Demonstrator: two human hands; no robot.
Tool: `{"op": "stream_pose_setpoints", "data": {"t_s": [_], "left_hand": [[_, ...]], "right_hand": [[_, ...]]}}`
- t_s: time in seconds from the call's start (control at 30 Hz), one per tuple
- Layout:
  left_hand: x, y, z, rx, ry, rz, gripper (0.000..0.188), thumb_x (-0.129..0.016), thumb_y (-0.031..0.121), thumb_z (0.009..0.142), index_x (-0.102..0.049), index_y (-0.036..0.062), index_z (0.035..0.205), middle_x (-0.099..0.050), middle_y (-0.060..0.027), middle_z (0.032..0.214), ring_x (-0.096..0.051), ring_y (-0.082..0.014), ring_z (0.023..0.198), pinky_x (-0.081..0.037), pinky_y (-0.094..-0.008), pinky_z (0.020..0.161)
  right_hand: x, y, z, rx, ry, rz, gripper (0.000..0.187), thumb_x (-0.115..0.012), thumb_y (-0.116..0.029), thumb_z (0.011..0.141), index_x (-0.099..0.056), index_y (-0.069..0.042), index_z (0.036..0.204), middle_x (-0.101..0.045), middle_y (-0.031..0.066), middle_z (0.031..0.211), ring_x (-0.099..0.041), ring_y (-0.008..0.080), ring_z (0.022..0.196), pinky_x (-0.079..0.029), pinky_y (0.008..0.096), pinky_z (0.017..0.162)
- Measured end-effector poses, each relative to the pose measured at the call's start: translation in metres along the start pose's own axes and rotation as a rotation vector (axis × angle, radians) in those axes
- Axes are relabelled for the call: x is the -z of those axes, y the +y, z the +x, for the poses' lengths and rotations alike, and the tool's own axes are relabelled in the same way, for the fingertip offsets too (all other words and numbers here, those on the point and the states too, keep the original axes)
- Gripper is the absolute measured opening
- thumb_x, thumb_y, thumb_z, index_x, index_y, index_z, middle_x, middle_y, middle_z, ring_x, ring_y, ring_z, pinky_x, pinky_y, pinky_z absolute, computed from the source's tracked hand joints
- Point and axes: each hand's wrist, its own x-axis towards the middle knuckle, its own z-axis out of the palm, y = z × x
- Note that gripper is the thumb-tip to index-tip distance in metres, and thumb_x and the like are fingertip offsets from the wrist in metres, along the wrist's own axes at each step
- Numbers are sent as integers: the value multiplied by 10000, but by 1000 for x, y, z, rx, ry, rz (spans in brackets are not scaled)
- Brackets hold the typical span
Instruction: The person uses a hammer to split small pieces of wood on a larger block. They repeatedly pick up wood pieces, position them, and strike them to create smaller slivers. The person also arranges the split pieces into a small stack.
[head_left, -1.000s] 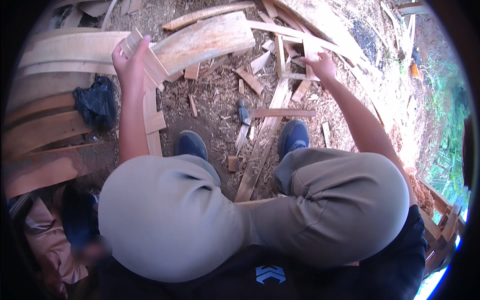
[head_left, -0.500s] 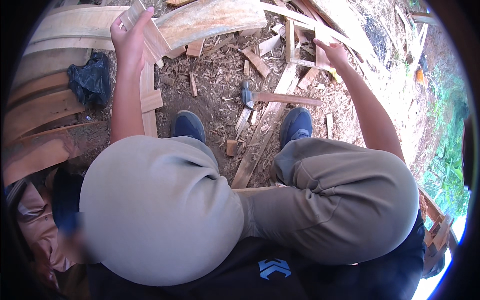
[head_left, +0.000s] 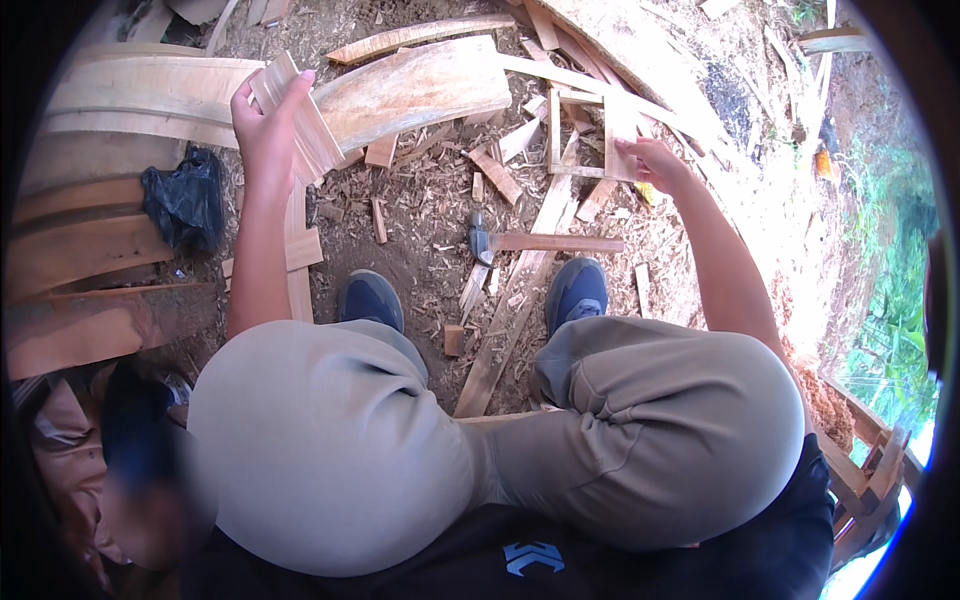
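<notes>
Your left hand pinching a flat wooden board by its edges, your right hand pinching the right side of a rectangular wooden frame, both hands well apart, a hammer lying beyond your shoes, wood chips scattered over the ground

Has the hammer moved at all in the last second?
No. The hammer crosses the long narrow plank at the same spot as before; it sits differently in the picture only because the view shifted.
</notes>
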Motion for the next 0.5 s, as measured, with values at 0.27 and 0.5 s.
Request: {"op": "stream_pose_setpoints", "data": {"t_s": [0.27, 0.5], "left_hand": [[-36, 17, -31, 218, -61, 130, 549, -640, 112, 994, -411, 92, 1492, -619, -147, 1296, -646, -197, 1112, -544, -295, 915], [-19, 2, -18, 97, -152, -151, 490, -642, 94, 982, -459, -27, 1420, -676, -144, 1236, -685, -154, 1046, -558, -274, 860]], "right_hand": [[-9, -20, -41, 147, -97, 197, 489, -724, -287, 954, -554, -15, 1323, -646, 123, 1242, -643, 223, 1129, -488, 393, 1012], [-24, -147, -131, 374, -84, 0, 607, -738, -253, 939, -491, 9, 1428, -669, 124, 1169, -665, 202, 1088, -570, 398, 916]]}}
